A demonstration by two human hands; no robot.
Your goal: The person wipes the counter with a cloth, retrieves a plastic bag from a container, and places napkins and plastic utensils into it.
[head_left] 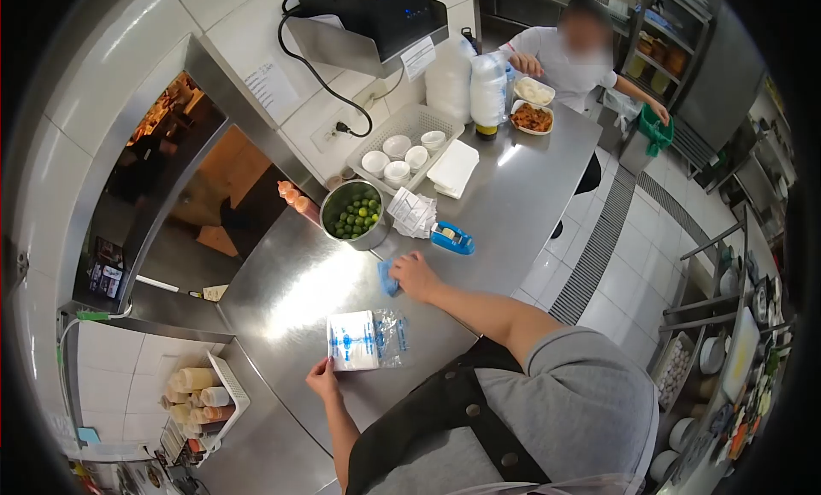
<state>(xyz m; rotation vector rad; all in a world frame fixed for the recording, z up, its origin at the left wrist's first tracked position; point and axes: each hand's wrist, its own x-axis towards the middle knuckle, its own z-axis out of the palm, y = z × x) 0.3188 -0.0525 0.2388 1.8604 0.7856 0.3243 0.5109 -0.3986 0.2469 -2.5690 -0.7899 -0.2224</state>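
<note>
My left hand (322,378) pinches the lower left edge of a clear plastic packet (353,341) with blue print and white sheets inside, lying flat on the steel counter (282,324). The packet's loose plastic end spreads to the right. Farther up the counter, my right hand (416,278) is closed on a crumpled blue cloth (389,278) that rests on the steel. Just beyond that hand are a blue tape dispenser (452,238), a pile of printed paper slips (413,211) and a metal pot (376,235) of green limes (355,218).
A grey basket (363,146) holds several white cups. White stacked sheets (454,167), red-capped bottles (299,203) and food containers (532,119) stand along the counter. A black printer (376,20) hangs above. At the far end is a co-worker (569,59), one hand over a green-lined bin (655,134).
</note>
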